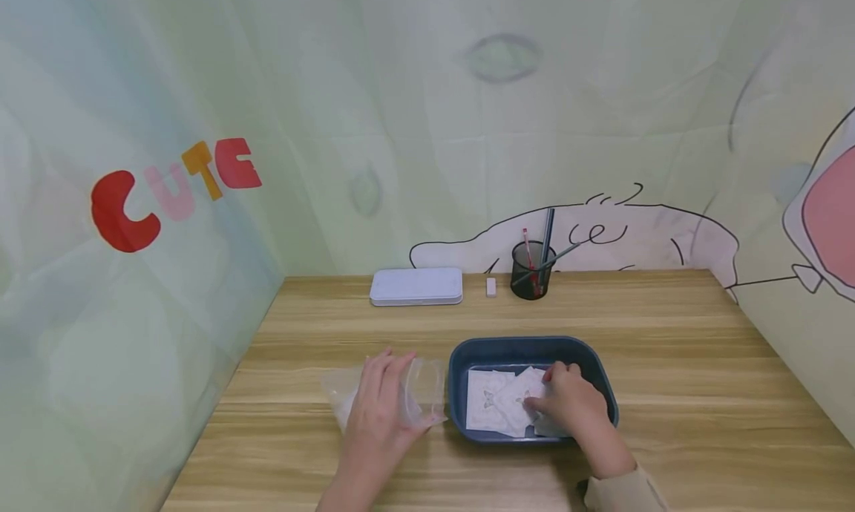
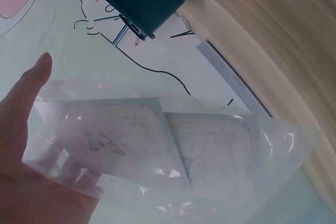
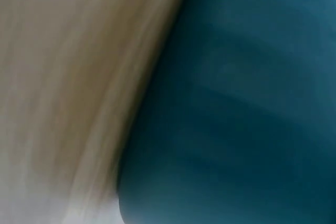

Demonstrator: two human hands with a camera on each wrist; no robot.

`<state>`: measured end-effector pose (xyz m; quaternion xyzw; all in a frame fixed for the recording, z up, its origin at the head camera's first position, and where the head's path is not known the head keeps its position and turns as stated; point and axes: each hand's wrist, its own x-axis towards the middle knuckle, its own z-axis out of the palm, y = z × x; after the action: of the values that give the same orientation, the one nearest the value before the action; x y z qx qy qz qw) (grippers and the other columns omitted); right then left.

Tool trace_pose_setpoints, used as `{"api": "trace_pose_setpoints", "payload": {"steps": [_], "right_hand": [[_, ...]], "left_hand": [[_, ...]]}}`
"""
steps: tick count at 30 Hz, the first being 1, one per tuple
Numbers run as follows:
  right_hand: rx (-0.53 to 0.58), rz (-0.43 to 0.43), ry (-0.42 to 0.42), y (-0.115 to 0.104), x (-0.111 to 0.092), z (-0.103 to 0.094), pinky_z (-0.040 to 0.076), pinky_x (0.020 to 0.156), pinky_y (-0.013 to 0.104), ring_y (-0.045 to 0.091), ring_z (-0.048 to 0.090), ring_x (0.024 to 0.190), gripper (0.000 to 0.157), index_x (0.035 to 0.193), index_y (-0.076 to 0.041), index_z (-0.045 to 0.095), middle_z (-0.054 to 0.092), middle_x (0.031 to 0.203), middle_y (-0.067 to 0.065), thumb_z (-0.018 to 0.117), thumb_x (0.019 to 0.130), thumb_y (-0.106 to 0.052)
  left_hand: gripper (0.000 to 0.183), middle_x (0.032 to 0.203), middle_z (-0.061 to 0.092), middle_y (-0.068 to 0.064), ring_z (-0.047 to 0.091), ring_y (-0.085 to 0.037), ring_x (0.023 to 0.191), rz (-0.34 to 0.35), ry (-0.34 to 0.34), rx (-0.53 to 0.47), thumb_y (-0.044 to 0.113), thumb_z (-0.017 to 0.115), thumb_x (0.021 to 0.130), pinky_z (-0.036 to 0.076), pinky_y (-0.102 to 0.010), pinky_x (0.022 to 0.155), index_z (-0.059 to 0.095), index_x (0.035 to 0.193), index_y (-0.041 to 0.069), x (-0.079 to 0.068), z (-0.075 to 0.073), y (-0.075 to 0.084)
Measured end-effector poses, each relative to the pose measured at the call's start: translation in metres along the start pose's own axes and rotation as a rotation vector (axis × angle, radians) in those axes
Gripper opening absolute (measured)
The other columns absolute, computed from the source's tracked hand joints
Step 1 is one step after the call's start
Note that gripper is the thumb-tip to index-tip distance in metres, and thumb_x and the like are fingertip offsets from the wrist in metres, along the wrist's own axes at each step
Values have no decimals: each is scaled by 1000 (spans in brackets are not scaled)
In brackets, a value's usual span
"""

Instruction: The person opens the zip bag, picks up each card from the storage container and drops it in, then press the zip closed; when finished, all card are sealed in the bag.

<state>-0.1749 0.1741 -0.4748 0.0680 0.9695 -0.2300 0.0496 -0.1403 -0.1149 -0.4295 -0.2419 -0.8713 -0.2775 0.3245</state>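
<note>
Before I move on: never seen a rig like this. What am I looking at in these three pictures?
No robot here: a person works with two bare hands, filmed by three worn cameras. The wide picture comes from the head, looking forward and down; the other two come from the wrists.

The left hand holds a clear plastic bag; the left wrist view shows flat printed pieces inside it. The right hand reaches into a dark blue bin, at the white squares lying there; whether it grips one is unclear. The right wrist view is blurred, mostly the bin's side and the wooden table.

Toward the back of the table are a flat white case, a small pale block and a black mesh pen cup.
</note>
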Motion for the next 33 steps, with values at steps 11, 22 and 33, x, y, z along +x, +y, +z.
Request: {"api": "trace_pose_setpoints", "payload": {"steps": [11, 22, 33], "right_hand": [[-69, 2, -27, 1, 5, 3, 53, 62, 46, 29, 55, 78, 76, 105, 8, 55, 55, 92, 18, 85, 64, -49], [-16, 43, -54, 3, 8, 4, 53, 67, 48, 28, 54, 80, 75, 106, 7, 57, 56, 91, 15, 86, 63, -46], [70, 28, -3, 2, 7, 2, 41, 54, 33, 23, 49, 71, 66, 98, -2, 54, 54, 82, 7, 89, 59, -43]], "left_hand": [[87, 120, 53, -15, 46, -37, 122, 2, -2, -8, 31, 89, 57, 24, -45, 115, 52, 130, 2, 0, -1, 1], [86, 119, 54, -14, 46, -36, 122, 24, 12, -20, 30, 90, 57, 24, -48, 114, 52, 129, 2, 1, -1, 1], [86, 121, 53, -14, 45, -36, 123, 26, 5, -16, 30, 89, 58, 24, -46, 115, 51, 130, 2, 0, -2, 1]]}}
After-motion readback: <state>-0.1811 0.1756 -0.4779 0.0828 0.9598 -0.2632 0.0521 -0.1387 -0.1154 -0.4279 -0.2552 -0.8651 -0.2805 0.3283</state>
